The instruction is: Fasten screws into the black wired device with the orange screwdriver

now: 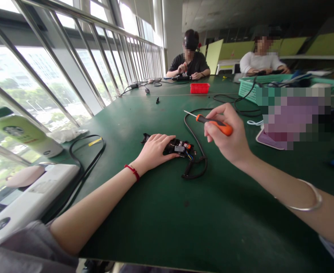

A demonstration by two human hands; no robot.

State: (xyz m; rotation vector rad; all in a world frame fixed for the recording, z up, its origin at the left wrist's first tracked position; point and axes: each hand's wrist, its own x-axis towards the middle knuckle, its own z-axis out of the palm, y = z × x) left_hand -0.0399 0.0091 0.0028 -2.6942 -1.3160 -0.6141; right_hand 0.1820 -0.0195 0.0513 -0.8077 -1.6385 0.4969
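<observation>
My left hand [155,149] is closed over a black opened electrical device [181,149] lying on the green table. At its right end the inside is exposed, with a grey block, an orange part and blue and yellow wires; my palm and fingers hide the middle. A black cord [202,138] runs from that end and loops on the table. Above and to the right, my right hand [231,132] grips an orange and black screwdriver [215,124]. Its thin metal shaft points left, its tip in the air, apart from the device.
A red bin [199,88] and a green basket [248,89] stand farther back. Small black parts [157,100] lie beyond the device. A bottle [27,132] and white case [41,193] are at left. Two people [189,60] sit across, one holding a black item.
</observation>
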